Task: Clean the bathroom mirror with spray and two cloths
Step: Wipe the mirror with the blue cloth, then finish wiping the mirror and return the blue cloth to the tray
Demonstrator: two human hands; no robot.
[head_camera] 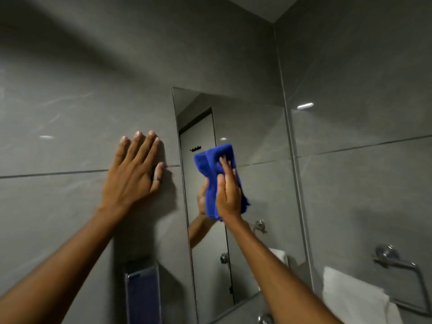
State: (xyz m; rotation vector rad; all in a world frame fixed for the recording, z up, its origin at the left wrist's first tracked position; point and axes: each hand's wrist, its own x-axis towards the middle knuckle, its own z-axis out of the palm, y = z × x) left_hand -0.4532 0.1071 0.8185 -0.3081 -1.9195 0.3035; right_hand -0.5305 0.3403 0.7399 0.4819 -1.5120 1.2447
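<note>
Item: right hand, grip closed on a blue cloth, palm and fingers pressing the bunched fabric flat against the mirror. The cloth sits under and above the fingers, its loose end hanging below the wrist; contact falls on the middle of the glass, toward its left edge.

Item: blue cloth. Soft, light, limp pile fabric, judged to fold and slip easily; best held wadded under a flat palm, as here, so that no tail trails off.

Item: mirror. Tall frameless pane fixed to the grey tiled wall, running above and below the grip. Judged rigid, slick and fragile at its bare edges; even pressure suits it, not a push at the corners.

Item: left hand, to the left of the grip, open and empty, flat on the wall tile just beside the mirror's edge, apparently bracing. A ring shows on one finger.

Item: white towel on a chrome holder, below and right of the grip.

Spray bottle and second cloth: not visible.
</note>
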